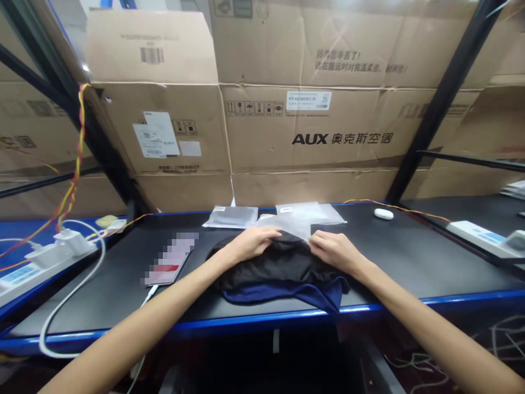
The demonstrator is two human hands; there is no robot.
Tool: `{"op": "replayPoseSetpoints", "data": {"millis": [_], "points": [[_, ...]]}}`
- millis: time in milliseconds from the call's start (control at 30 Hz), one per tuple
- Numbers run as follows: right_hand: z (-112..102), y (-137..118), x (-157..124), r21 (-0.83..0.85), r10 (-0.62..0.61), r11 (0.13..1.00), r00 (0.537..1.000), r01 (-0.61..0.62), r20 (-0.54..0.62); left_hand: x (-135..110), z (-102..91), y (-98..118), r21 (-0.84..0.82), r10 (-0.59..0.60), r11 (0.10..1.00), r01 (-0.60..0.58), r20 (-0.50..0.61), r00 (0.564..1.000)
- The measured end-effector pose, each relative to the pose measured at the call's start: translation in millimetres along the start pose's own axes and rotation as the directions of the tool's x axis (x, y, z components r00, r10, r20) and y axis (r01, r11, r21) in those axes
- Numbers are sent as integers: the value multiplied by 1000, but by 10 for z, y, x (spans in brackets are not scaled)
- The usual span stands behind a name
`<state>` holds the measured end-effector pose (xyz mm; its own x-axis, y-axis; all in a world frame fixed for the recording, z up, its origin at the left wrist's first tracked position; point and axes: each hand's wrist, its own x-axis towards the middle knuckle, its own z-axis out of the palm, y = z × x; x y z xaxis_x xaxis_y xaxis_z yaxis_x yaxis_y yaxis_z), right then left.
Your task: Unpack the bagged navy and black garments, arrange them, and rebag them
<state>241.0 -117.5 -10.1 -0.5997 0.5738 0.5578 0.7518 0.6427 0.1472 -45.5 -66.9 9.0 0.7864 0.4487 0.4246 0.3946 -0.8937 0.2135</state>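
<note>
My left hand (257, 242) and my right hand (333, 249) are at the two sides of a frosted plastic bag (293, 223). The fingers of both are closed at its near edge, the right ones pinching a corner. Below the bag lies a rumpled black and navy cloth (283, 268), its navy part (283, 293) reaching towards the table's front edge. My left wrist rests over the cloth's upper left side. What exactly the left fingertips grip is partly hidden.
Two more plastic bags, one grey-looking (232, 216) and one whitish (330, 213), lie behind. A phone (174, 262) on a charging cable is at left. A white earbud case (383, 214) sits back right. Power strips (484, 238) and cardboard boxes (262, 142) surround the black table (394, 268).
</note>
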Motion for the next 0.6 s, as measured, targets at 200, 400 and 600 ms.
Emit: {"op": "replayPoseSetpoints", "data": {"millis": [200,400,600], "points": [[11,16,5,-32,-2,999,999,3,45,-346,-222,204,-299,-54,953,54,7,999],[-46,-49,48,-94,55,994,998,-51,44,-473,-250,363,-308,19,951,6,79,997],[28,-34,171,17,-49,999,981,47,185,-492,-196,344,-225,48,974,-18,127,991]]}}
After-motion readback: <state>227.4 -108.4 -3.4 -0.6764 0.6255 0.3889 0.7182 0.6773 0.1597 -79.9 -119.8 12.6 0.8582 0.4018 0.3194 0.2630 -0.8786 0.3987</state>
